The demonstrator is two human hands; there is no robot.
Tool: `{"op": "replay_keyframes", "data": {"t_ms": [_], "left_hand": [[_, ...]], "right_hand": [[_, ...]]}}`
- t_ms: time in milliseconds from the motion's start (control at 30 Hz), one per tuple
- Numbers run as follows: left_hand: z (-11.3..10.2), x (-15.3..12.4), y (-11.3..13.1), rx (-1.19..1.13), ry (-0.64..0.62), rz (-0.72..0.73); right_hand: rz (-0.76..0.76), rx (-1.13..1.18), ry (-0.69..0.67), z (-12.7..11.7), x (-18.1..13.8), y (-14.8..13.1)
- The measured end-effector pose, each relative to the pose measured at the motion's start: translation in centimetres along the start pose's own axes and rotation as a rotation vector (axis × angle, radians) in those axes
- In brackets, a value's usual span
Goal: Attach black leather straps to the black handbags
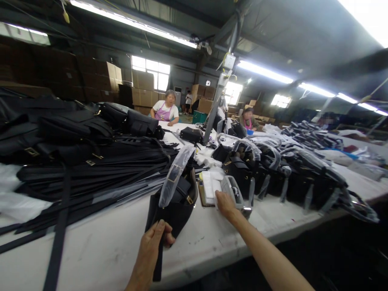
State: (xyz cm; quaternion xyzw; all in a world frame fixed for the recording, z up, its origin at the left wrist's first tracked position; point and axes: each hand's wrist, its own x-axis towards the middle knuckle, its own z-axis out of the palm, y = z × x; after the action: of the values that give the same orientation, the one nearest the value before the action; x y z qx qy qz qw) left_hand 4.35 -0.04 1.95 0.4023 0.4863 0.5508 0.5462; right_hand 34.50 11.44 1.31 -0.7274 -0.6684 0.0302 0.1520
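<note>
A black handbag [174,214] with a gold buckle stands on the table in front of me, its handle [174,178] wrapped in clear plastic. My left hand [156,238] pinches the near side of this bag, and a black strap [157,264] hangs below the fingers. At the edge of a stack of white sheets [208,186], my right hand [224,204] has its fingers curled together; what lies between the fingertips is too small to make out. Beside that hand sits a grey plastic tray [230,185] with small items in it.
Long black straps [115,169] and a heap of black bags [75,121] cover the left side. Several black handbags [274,178] with wrapped handles line the right. A metal post [214,109] rises mid-table. One person [165,111] sits across; others are farther back.
</note>
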Motion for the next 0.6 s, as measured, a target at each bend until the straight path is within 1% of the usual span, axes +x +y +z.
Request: {"op": "replay_keyframes", "data": {"t_ms": [67, 100, 133, 200, 233, 267, 300, 333, 367, 400, 433, 467, 533, 600], "left_hand": [[-1.0, -0.5, 0.1, 0.088, -0.002, 0.057], [-1.6, -0.9, 0.2, 0.151, 0.025, 0.11], [-2.2, -1.4, 0.3, 0.222, 0.075, 0.189], [-3.1, -2.6, 0.4, 0.363, 0.189, 0.399], [-3.2, -3.3, 0.5, 0.417, 0.21, 0.502], [-3.1, -4.1, 0.6, 0.453, 0.182, 0.58], [-2.7, -4.8, 0.6, 0.468, 0.104, 0.616], [-2.1, -5.4, 0.6, 0.466, -0.01, 0.6], [-1.3, -5.8, 0.6, 0.444, -0.137, 0.533], [-0.3, -6.1, 0.5, 0.406, -0.246, 0.43], [0.7, -6.2, 0.2, 0.353, -0.327, 0.308], [1.7, -6.1, -0.1, 0.275, -0.376, 0.192], [3.5, -5.6, -0.8, 0.075, -0.42, 0.001], [4.7, -4.8, -1.3, -0.09, -0.383, -0.137]], "right_hand": [[-0.003, -0.038, 0.005, -0.5, -0.4, 0.0], [-0.006, -0.054, 0.02, -0.8, -0.8, -0.1], [-0.012, -0.064, 0.04, -1.2, -1.3, -0.1], [-0.034, -0.076, 0.084, -1.8, -2.5, -0.5], [-0.053, -0.08, 0.1, -2.0, -3.3, -0.7], [-0.076, -0.081, 0.11, -2.2, -4.2, -1.0], [-0.103, -0.081, 0.116, -2.3, -5.1, -1.4], [-0.133, -0.078, 0.118, -2.4, -6.1, -1.8], [-0.164, -0.072, 0.118, -2.5, -7.1, -2.3], [-0.198, -0.064, 0.116, -2.5, -8.1, -2.9], [-0.236, -0.055, 0.114, -2.6, -9.0, -3.5], [-0.275, -0.044, 0.11, -2.7, -10.1, -4.2], [-0.378, -0.022, 0.097, -2.8, -12.2, -5.7], [-0.504, -0.004, 0.085, -2.8, -14.3, -7.1]]}}
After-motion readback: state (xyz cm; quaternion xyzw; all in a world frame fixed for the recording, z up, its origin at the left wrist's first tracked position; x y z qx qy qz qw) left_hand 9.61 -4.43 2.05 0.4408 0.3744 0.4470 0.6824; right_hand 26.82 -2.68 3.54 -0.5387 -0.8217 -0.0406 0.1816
